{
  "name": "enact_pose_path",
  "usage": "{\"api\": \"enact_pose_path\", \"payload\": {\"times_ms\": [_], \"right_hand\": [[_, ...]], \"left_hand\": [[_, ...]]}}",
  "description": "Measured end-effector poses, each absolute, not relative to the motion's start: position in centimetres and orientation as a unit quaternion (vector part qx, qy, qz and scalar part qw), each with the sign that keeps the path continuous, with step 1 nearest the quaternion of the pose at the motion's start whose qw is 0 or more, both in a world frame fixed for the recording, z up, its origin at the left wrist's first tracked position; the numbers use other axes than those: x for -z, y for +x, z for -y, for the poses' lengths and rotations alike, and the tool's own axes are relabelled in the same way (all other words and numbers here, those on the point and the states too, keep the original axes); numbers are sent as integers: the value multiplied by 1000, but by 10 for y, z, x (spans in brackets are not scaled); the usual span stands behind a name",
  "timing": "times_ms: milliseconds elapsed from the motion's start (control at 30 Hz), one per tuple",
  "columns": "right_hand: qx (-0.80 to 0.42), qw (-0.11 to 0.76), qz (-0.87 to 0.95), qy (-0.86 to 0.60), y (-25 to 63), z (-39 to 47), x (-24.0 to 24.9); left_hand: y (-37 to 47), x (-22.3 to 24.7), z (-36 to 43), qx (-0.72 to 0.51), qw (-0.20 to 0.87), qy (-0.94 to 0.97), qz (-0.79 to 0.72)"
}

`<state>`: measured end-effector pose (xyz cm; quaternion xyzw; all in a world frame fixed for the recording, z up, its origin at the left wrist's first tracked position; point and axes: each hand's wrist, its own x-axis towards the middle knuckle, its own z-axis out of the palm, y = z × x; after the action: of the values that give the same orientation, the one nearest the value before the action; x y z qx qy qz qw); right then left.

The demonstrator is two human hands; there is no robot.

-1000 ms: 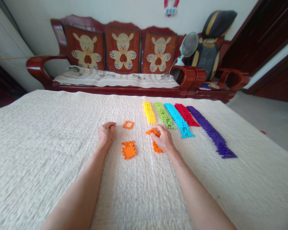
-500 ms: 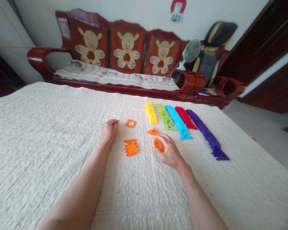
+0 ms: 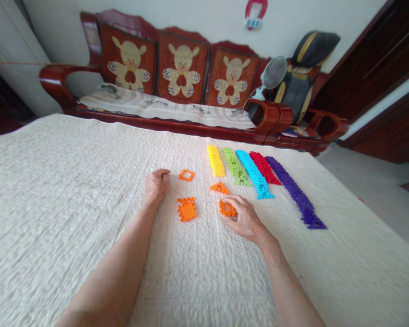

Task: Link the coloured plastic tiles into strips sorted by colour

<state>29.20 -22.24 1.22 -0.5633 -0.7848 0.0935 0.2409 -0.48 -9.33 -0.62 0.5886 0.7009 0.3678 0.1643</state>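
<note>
My left hand (image 3: 157, 185) rests on the cloth as a loose fist, with nothing showing in it. Just right of it lies an orange open-frame building tile (image 3: 192, 176). Between thumb and fingers, my right hand (image 3: 244, 217) has an orange window-pattern building tile (image 3: 226, 208), low over or on the cloth. Beyond that hand is an orange triangular piece (image 3: 220, 188). Between my hands, nearer me, sits a solid orange square tile (image 3: 187, 210) with another orange piece partly showing at its far edge.
Rows of interlocking tiles lie to the right: yellow (image 3: 216, 161), green (image 3: 236, 167), light blue (image 3: 255, 174), red (image 3: 264, 168) and purple (image 3: 295, 192). A white quilted cloth (image 3: 71, 190) covers the surface. Behind it stand a wooden sofa (image 3: 150, 119) and a small fan (image 3: 273, 72).
My right hand has opened slightly away from the window-pattern tile's top, showing more of it and of the triangular piece. My left hand stays in place.
</note>
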Motion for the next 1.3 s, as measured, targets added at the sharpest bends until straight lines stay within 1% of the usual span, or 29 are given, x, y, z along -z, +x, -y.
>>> {"api": "enact_pose_path", "payload": {"times_ms": [267, 467, 567, 700, 967, 1100, 1300], "right_hand": [[-128, 254, 795, -536, 285, 223, -20], [-146, 320, 776, -523, 282, 219, -20], [-158, 349, 728, -569, 283, 216, -18], [-170, 346, 676, -628, 282, 210, -10], [-114, 357, 702, -606, 277, 207, -4], [-90, 374, 685, -619, 279, 207, -6], [-119, 397, 652, -635, 285, 192, -11]], "left_hand": [[-6, 12, 90, -370, 159, 594, -697], [-7, 14, 88, -371, 155, 593, -698], [-7, 14, 88, -369, 154, 593, -699], [-6, 12, 89, -368, 151, 594, -699], [-6, 10, 91, -361, 155, 596, -700], [-6, 10, 91, -357, 155, 595, -704], [-7, 13, 90, -362, 152, 597, -700]]}}
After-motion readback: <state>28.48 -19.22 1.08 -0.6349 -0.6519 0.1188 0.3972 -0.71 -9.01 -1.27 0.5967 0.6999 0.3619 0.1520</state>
